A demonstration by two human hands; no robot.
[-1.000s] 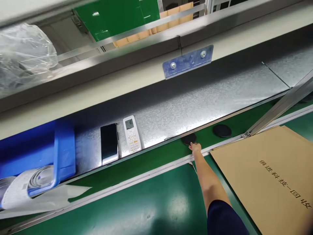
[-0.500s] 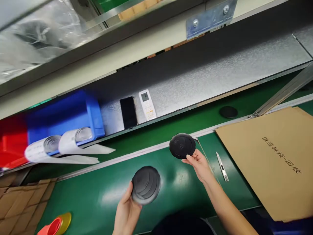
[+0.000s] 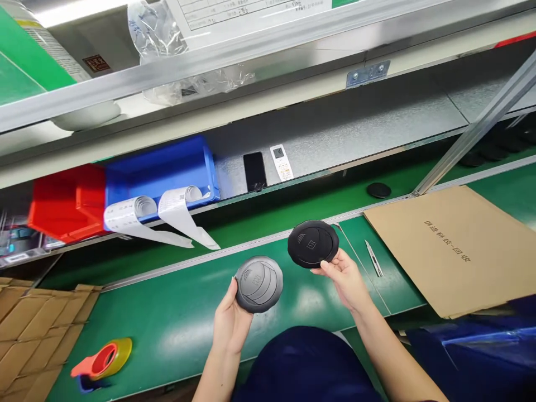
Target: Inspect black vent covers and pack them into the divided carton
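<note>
My left hand [image 3: 231, 321] grips a round dark disc [image 3: 258, 283] by its lower left edge; light makes its face look grey, with curved steps and a small square mark. A matching black disc [image 3: 313, 244] is pinched at its lower right rim by my right hand [image 3: 341, 276]. Both discs are held up over the green work surface [image 3: 188, 318], faces toward me, side by side and apart. To the right of my right hand lies a utility knife [image 3: 374, 258]. Another black disc [image 3: 379, 190] rests farther back, under the shelf.
A cardboard sheet [image 3: 452, 245] lies at right, beside a slanted metal strut [image 3: 477, 123]. On the shelf are a phone [image 3: 255, 171], a white remote [image 3: 282, 163], a blue bin [image 3: 163, 170], a red bin [image 3: 69, 204] and label rolls [image 3: 176, 204]. A tape dispenser [image 3: 100, 360] and stacked cartons [image 3: 37, 324] stand left.
The camera view has shifted, showing more of the upper shelf and left side. Both hands still hold their discs; the left one's face and mark now show more clearly.
</note>
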